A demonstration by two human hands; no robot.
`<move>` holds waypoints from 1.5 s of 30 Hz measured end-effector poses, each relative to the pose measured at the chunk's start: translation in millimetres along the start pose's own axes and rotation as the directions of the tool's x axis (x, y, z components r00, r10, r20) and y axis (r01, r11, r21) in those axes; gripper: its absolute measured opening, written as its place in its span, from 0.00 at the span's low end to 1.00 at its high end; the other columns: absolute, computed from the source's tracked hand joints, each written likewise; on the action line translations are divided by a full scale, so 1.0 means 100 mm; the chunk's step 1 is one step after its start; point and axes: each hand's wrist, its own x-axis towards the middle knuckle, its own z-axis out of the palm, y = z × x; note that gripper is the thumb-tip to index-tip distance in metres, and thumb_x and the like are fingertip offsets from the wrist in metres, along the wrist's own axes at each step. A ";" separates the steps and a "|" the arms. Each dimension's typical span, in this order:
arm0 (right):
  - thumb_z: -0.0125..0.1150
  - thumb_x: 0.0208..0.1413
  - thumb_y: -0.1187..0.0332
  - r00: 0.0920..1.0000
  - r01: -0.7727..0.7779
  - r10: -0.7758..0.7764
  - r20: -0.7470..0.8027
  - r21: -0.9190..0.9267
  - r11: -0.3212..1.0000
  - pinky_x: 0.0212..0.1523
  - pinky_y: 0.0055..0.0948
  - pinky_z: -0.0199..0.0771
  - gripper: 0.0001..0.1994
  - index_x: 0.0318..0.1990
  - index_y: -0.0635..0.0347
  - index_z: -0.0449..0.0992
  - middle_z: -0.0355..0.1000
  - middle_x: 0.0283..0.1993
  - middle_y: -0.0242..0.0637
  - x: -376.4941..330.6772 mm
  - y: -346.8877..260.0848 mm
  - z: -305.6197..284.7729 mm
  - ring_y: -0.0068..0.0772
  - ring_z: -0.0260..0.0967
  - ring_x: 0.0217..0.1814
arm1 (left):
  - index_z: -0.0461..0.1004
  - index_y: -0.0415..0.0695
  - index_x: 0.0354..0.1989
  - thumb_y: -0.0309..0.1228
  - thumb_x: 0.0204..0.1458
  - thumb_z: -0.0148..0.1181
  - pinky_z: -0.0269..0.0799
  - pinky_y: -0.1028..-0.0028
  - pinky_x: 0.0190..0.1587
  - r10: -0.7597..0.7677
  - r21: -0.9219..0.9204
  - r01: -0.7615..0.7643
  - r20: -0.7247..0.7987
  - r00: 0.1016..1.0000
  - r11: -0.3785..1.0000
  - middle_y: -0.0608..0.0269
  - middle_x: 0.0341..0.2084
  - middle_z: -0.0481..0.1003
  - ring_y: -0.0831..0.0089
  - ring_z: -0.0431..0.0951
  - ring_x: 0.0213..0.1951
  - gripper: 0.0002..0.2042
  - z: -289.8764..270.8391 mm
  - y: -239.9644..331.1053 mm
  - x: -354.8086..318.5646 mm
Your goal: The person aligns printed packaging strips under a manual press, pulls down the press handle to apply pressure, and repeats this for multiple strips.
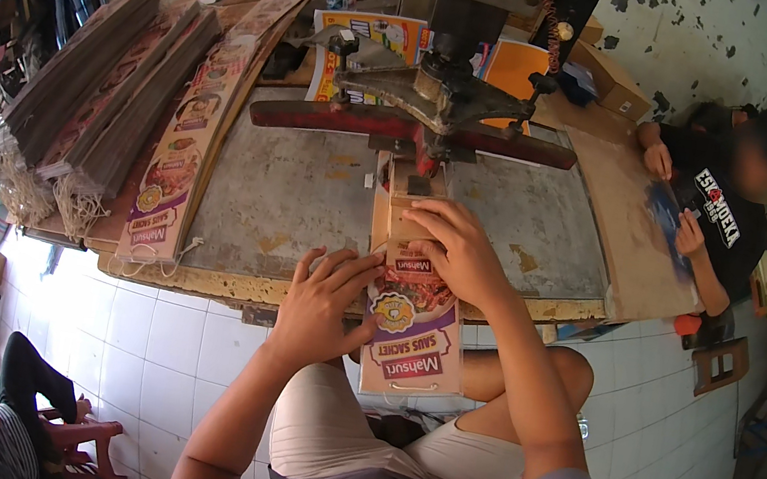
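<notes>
A printed cardboard strip (426,320), pink, purple and yellow with a string loop at its near end, juts over the table's front edge above my lap. My left hand (324,303) lies along its left edge, fingers spread on the table edge and thumb beside the strip. Curled across the strip from the right is my right hand (462,253), its fingertips by a wooden block (410,216). The strip's far part runs toward a press (443,97) with a red crossbar and is partly hidden by the block and hand.
Bundles of strips (91,79) with strings are stacked on the left, beside a long printed strip (181,145). A grey metal plate (291,184) covers the table. At right sits a person in black (726,195); lower left stands a red stool (86,439).
</notes>
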 end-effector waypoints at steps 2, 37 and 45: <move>0.75 0.58 0.76 1.000 -0.006 0.006 0.000 -0.003 1.000 0.72 0.47 0.74 0.25 0.64 0.54 0.82 0.74 0.70 0.35 0.05 0.00 0.02 0.47 0.70 0.72 | 0.78 0.45 0.66 0.45 0.56 0.70 0.56 0.45 0.78 -0.002 0.000 0.002 0.003 1.000 1.000 0.66 0.71 0.76 0.57 0.73 0.70 0.30 0.00 0.00 0.00; 0.73 0.61 0.74 0.995 0.027 -0.024 -0.098 0.033 0.999 0.73 0.48 0.72 0.25 0.66 0.56 0.80 0.74 0.71 0.38 0.00 0.08 0.14 0.51 0.70 0.74 | 0.56 0.38 0.82 0.40 0.67 0.56 0.52 0.43 0.80 -0.114 0.198 0.121 -0.044 0.993 0.973 0.35 0.83 0.50 0.37 0.57 0.80 0.37 0.16 -0.63 0.54; 0.73 0.61 0.75 0.994 0.026 -0.022 -0.105 0.036 0.999 0.73 0.48 0.72 0.25 0.66 0.56 0.80 0.75 0.71 0.38 0.01 0.05 0.14 0.49 0.71 0.73 | 0.78 0.42 0.66 0.35 0.57 0.70 0.60 0.47 0.77 0.021 -0.121 -0.019 0.015 1.000 0.992 0.54 0.72 0.73 0.50 0.69 0.74 0.27 -0.06 0.00 0.05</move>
